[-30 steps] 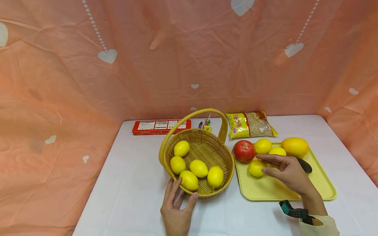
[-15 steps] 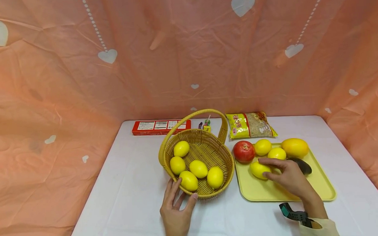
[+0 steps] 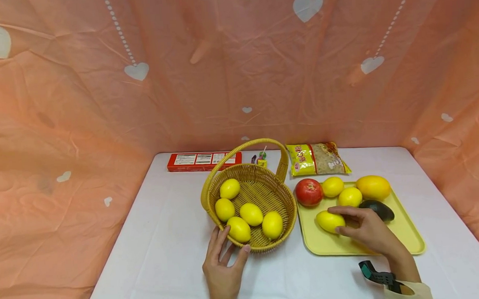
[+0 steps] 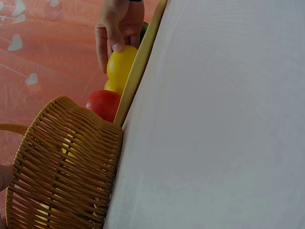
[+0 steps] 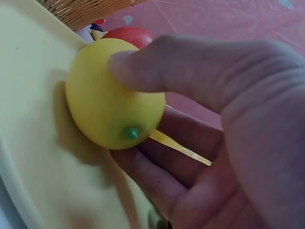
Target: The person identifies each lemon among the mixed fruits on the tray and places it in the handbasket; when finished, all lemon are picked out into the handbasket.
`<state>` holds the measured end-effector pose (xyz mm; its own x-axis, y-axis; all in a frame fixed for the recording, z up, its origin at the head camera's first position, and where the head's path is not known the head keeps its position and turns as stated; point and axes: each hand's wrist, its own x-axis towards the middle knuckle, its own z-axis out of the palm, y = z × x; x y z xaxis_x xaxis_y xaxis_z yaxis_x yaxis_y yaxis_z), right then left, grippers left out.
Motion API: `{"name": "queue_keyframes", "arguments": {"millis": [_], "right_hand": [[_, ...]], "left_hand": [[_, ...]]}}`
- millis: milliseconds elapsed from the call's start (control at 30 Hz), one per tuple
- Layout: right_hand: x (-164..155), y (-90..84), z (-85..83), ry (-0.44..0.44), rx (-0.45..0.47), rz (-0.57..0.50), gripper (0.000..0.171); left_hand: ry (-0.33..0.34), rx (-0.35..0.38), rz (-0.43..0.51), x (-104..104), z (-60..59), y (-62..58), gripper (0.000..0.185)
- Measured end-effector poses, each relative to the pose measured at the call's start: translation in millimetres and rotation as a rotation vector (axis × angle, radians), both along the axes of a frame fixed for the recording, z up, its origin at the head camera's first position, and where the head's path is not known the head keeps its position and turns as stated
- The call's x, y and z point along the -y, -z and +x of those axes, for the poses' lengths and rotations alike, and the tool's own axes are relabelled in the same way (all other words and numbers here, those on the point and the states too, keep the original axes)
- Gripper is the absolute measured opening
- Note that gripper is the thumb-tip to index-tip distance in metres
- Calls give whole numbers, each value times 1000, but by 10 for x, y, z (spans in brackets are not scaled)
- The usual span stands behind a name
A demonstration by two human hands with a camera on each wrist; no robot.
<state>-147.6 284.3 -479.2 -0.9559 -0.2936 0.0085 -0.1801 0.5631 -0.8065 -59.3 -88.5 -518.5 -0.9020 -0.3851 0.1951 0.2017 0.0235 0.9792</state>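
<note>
My right hand grips a yellow lemon on the yellow tray; in the right wrist view the thumb and fingers curl round the lemon. My left hand rests with spread fingers against the near rim of the wicker basket, which holds several lemons. In the left wrist view the basket wall is close, and the right hand holds the lemon beyond the tray's edge.
On the tray also lie a red pomegranate, two lemons, a mango and a dark avocado. Behind stand a yellow snack bag, a red box and small candies. Pink cloth walls the white table.
My right hand came down and toward me over the tray and closed round the front lemon, which shifted slightly nearer. The avocado is now uncovered. My left hand stayed at the basket.
</note>
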Motion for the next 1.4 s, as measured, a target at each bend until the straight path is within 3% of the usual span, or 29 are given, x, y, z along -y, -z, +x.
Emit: {"name": "queue_keyframes", "arguments": {"millis": [167, 433, 600, 767, 1133, 1400], "right_hand": [[-13, -37, 42, -12, 45, -66, 50], [29, -132, 65, -130, -35, -261, 44], [185, -187, 43, -208, -76, -346, 45], [401, -226, 34, -281, -52, -397, 44], [835, -246, -36, -360, -56, -370, 42], [1155, -295, -76, -402, -99, -231, 40]], "left_hand": [[-1, -7, -13, 4, -5, 3, 65], [0, -11, -7, 0, -8, -1, 65], [0, -8, -2, 0, -4, -5, 65], [-1, 0, -3, -1, -4, -4, 66], [-6, -15, -12, -5, -7, -3, 66], [-6, -20, -27, -6, -8, 9, 65]]}}
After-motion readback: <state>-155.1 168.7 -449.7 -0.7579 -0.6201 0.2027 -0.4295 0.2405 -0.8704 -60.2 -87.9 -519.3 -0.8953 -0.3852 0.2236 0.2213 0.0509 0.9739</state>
